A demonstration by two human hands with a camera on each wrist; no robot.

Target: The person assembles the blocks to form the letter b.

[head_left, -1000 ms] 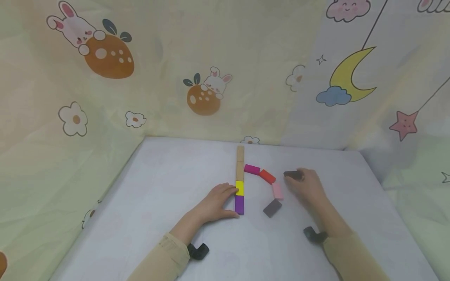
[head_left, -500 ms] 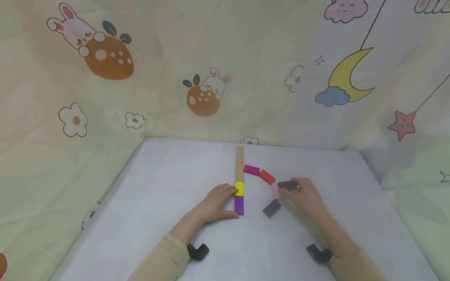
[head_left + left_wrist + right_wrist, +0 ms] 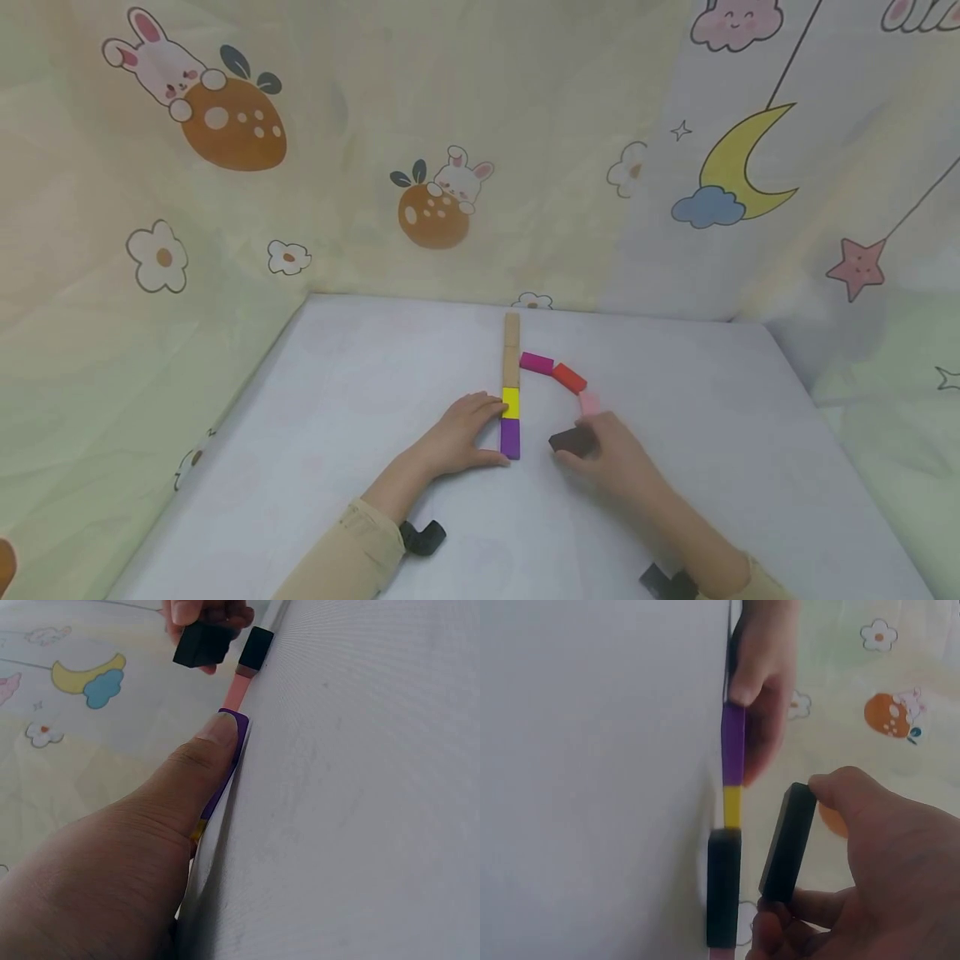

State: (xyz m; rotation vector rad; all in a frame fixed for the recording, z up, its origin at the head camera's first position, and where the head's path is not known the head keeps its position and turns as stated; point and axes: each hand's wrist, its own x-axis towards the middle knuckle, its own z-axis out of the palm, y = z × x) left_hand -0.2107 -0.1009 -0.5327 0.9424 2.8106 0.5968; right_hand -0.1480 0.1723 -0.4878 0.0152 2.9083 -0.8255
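My right hand [image 3: 622,458] pinches a black block [image 3: 789,840] between thumb and fingers, held above the table. Under it lies a second black block [image 3: 724,889], mostly covered in the head view. That one adjoins a pink block [image 3: 588,402], which follows red [image 3: 569,378] and magenta [image 3: 537,363] blocks in a curve. My left hand [image 3: 463,429] rests beside a straight row, its thumb at the near end of the purple block [image 3: 510,439] and fingertips on the yellow block [image 3: 512,402]. Two plain wooden blocks [image 3: 512,350] continue that row to the back.
The white tabletop [image 3: 375,358] ends at the back against a hanging cloth [image 3: 540,167] with printed rabbits, flowers and a moon. More cloth stands along the left and right sides. Black wrist pieces [image 3: 424,538] project from both sleeves.
My right hand has carried its black block leftward and toward the front, from right of the pink block to over the lying black block. The left hand and the row stay still.
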